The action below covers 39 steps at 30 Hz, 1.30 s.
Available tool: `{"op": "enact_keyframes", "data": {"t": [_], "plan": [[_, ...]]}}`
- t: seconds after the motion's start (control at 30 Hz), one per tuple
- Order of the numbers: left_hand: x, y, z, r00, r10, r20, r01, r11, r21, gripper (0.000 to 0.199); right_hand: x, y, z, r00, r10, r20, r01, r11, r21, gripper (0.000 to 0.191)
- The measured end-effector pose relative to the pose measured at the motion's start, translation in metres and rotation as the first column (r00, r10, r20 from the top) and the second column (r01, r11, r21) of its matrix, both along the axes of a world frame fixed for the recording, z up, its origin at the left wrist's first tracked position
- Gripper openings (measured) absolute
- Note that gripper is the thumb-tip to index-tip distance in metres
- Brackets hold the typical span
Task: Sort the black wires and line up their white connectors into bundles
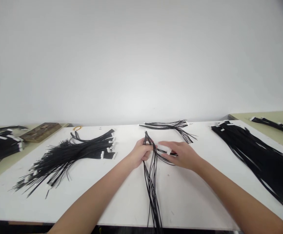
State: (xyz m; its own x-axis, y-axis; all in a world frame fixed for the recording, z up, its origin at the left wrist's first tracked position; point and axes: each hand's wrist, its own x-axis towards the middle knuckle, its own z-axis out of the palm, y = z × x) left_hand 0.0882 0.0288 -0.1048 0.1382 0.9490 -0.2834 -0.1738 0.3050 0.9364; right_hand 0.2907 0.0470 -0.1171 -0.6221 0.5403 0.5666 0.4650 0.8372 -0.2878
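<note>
My left hand [142, 152] is closed around a bundle of thin black wires [152, 182] near its top, with the thumb across the strands. Below that grip the wires hang down past the table's front edge. To the right, my right hand [181, 153] has thumb and fingers around a small white connector [168, 150], which is slightly blurred. Several black wires run from this connector leftward to the bundle at my left hand. The connector's far side is hidden by my fingers.
On the white table [195, 201], a large pile of black wires with white connectors [75, 149] lies left, a smaller bunch [173, 125] behind my hands, and long black wires [256, 152] right. A brown wooden block [41, 132] and yellow ring [77, 128] sit back left.
</note>
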Motion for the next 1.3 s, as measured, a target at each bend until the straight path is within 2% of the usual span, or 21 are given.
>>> {"op": "enact_keyframes", "data": {"t": [0.07, 0.13, 0.23, 0.3, 0.37, 0.43, 0.47, 0.5, 0.6, 0.7, 0.8, 0.9, 1.0, 1.13, 1.23, 1.3], "plan": [[0.002, -0.001, -0.002, 1.000, 0.024, -0.010, -0.024, 1.000, -0.003, 0.036, -0.010, -0.008, -0.003, 0.991, 0.012, 0.133, -0.042, 0.973, 0.227, 0.034], [0.004, -0.002, -0.003, 0.999, 0.042, -0.024, -0.042, 0.999, -0.003, 0.036, -0.018, -0.013, -0.006, 0.979, -0.026, 0.201, -0.054, 0.922, 0.383, 0.034], [0.006, -0.003, -0.002, 0.997, 0.049, -0.051, -0.049, 0.999, 0.004, 0.037, -0.026, -0.016, -0.008, 0.980, -0.056, 0.189, -0.049, 0.859, 0.509, 0.019], [0.005, -0.004, 0.000, 0.997, 0.034, -0.074, -0.033, 0.999, 0.017, 0.037, -0.026, -0.014, -0.007, 0.990, -0.047, 0.133, -0.029, 0.857, 0.515, 0.018], [0.004, -0.003, 0.002, 0.994, 0.007, -0.105, -0.003, 0.999, 0.032, 0.036, -0.021, -0.010, -0.005, 0.999, -0.027, 0.026, 0.014, 0.917, 0.398, 0.022], [0.001, -0.001, 0.003, 0.988, -0.030, -0.149, 0.037, 0.998, 0.045, 0.036, -0.013, -0.004, -0.003, 0.989, -0.019, -0.149, 0.040, 0.989, 0.141, 0.018], [0.000, 0.000, 0.003, 0.983, -0.050, -0.178, 0.060, 0.997, 0.052, 0.035, -0.008, -0.001, -0.001, 0.962, -0.034, -0.271, 0.027, 0.999, -0.029, 0.016], [-0.002, 0.000, 0.003, 0.975, -0.070, -0.209, 0.084, 0.995, 0.060, 0.035, -0.004, 0.002, 0.000, 0.941, -0.059, -0.334, 0.025, 0.994, -0.105, 0.016], [-0.005, 0.002, 0.001, 0.940, -0.116, -0.321, 0.156, 0.982, 0.103, 0.034, 0.006, 0.011, 0.006, 0.854, -0.181, -0.487, 0.069, 0.968, -0.240, 0.018], [-0.007, 0.002, -0.001, 0.890, -0.117, -0.440, 0.217, 0.958, 0.185, 0.032, 0.010, 0.019, 0.009, 0.713, -0.333, -0.617, 0.109, 0.922, -0.372, 0.025], [-0.008, 0.002, -0.002, 0.845, -0.084, -0.528, 0.255, 0.931, 0.260, 0.028, 0.013, 0.026, 0.012, 0.605, -0.442, -0.662, 0.078, 0.860, -0.504, 0.031], [-0.008, 0.002, -0.004, 0.820, -0.031, -0.572, 0.256, 0.913, 0.317, 0.027, 0.016, 0.030, 0.015, 0.553, -0.517, -0.654, 0.032, 0.797, -0.603, 0.035], [-0.007, 0.004, -0.006, 0.816, 0.033, -0.577, 0.229, 0.899, 0.374, 0.027, 0.018, 0.031, 0.017, 0.519, -0.583, -0.626, 0.012, 0.737, -0.676, 0.038], [-0.006, 0.004, -0.007, 0.836, 0.115, -0.536, 0.167, 0.878, 0.448, 0.028, 0.020, 0.031, 0.020, 0.514, -0.637, -0.574, 0.015, 0.676, -0.737, 0.041], [-0.005, 0.001, -0.004, 0.851, 0.157, -0.501, 0.139, 0.853, 0.504, 0.029, 0.022, 0.032, 0.019, 0.542, -0.656, -0.526, 0.067, 0.658, -0.750, 0.042], [-0.003, -0.003, -0.002, 0.854, 0.168, -0.492, 0.144, 0.833, 0.534, 0.028, 0.023, 0.032, 0.018, 0.594, -0.648, -0.477, 0.120, 0.657, -0.744, 0.040]]}}
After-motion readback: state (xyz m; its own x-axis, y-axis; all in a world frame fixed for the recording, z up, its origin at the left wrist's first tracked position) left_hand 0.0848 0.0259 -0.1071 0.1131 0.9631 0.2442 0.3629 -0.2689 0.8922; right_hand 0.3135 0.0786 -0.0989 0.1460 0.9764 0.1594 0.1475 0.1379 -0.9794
